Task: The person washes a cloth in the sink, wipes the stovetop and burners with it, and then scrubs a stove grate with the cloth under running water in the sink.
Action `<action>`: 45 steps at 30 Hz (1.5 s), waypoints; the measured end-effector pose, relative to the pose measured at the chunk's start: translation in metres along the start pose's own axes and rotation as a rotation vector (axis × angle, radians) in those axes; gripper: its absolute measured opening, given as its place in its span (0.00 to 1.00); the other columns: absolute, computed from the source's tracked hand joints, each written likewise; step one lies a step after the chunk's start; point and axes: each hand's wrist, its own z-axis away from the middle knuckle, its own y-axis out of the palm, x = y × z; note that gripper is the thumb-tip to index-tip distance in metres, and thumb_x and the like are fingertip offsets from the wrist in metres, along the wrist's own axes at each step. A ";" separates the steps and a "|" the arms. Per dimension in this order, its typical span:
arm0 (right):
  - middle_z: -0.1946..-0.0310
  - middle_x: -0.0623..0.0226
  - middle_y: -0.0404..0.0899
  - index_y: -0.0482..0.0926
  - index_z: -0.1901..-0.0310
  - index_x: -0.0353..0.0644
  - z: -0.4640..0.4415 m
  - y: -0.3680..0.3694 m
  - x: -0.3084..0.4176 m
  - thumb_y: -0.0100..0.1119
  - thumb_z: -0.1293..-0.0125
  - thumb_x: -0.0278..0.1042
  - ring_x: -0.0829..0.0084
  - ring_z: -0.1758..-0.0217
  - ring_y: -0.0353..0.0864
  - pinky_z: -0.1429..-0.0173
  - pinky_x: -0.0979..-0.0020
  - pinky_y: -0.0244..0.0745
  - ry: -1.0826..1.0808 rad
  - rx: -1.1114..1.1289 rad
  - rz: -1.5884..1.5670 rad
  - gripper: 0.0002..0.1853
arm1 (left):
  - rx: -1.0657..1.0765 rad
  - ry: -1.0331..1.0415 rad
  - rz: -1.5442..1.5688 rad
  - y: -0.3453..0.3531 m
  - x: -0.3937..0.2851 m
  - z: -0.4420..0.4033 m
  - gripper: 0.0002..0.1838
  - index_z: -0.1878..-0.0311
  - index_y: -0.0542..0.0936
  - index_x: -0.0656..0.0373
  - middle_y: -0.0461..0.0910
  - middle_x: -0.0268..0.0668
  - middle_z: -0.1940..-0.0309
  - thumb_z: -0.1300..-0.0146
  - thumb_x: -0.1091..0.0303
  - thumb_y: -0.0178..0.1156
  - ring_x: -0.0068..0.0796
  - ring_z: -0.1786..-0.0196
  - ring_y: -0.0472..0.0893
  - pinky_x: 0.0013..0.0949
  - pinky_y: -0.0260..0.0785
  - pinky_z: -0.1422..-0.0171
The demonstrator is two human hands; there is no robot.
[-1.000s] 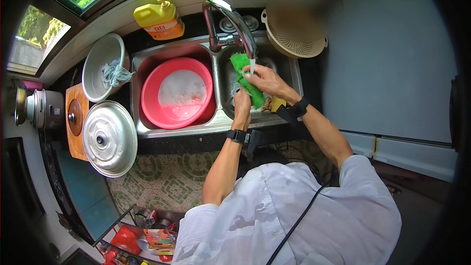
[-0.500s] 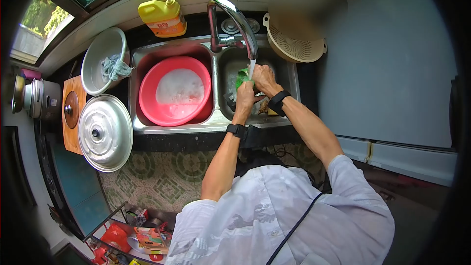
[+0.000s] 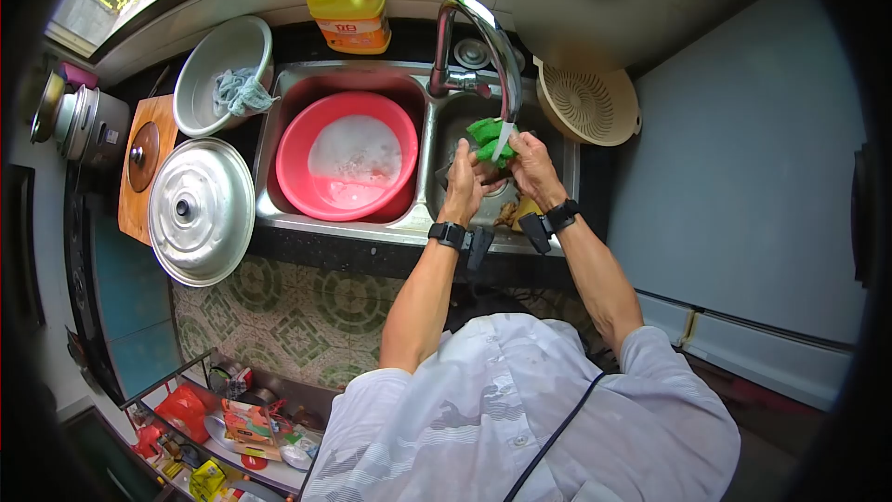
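A bright green, soft cloth-like piece (image 3: 490, 137) is under the running water in the right sink basin (image 3: 444, 130); its exact kind is unclear. My right hand (image 3: 536, 170) grips its right side, thumb on top. At its lower left, my left hand (image 3: 465, 188) is cupped with thumb and fingers apart, close to the green piece or lightly touching it. Water pours from the chrome faucet (image 3: 509, 65) onto the piece. Below my hands, a brownish item (image 3: 506, 215) and a yellow item (image 3: 526, 207) lie in the basin, partly hidden.
In the left basin stands a pink tub (image 3: 295, 163) of sudsy water. A pale basin (image 3: 192, 84) with a blue-grey cloth (image 3: 243, 93), a metal lid (image 3: 209, 223) and a yellow pump bottle (image 3: 348, 19) surround the sink. A beige colander (image 3: 595, 102) sits at right.
My hands have drawn apart, the left one loosening from the green piece. More of the piece shows, lifted nearer the faucet mouth. The whole view has shifted slightly.
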 end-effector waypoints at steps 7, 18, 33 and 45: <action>0.72 0.80 0.66 0.71 0.64 0.43 -0.006 0.008 0.046 0.54 0.29 0.39 0.89 0.67 0.62 0.64 0.80 0.62 -0.296 0.044 0.355 0.10 | -0.100 -0.042 -0.125 -0.015 0.015 -0.018 0.41 0.32 0.60 0.66 0.67 0.52 0.37 0.31 0.36 0.38 0.46 0.38 0.67 0.50 0.60 0.35; 0.73 0.53 0.79 0.76 0.62 0.39 -0.005 0.007 0.005 0.59 0.46 0.32 0.55 0.68 0.82 0.67 0.58 0.75 -0.574 0.121 1.732 0.10 | 0.080 0.042 0.050 -0.007 0.017 -0.011 0.30 0.36 0.67 0.54 0.71 0.41 0.40 0.29 0.41 0.39 0.39 0.37 0.70 0.57 0.60 0.34; 0.77 0.49 0.77 0.72 0.63 0.38 -0.019 -0.010 -0.003 0.55 0.39 0.32 0.45 0.72 0.79 0.70 0.53 0.73 -0.657 0.448 1.665 0.07 | -0.349 0.594 -1.749 0.000 0.030 0.014 0.08 0.74 0.83 0.62 0.81 0.53 0.75 0.50 0.71 0.56 0.53 0.66 0.83 0.51 0.74 0.59; 0.78 0.53 0.80 0.82 0.71 0.43 -0.020 0.026 -0.002 0.54 0.34 0.51 0.55 0.70 0.82 0.65 0.56 0.72 -0.552 -0.036 1.545 0.20 | -0.286 0.603 -0.792 -0.007 0.049 -0.008 0.15 0.61 0.80 0.67 0.81 0.55 0.66 0.55 0.73 0.60 0.53 0.57 0.81 0.43 0.70 0.54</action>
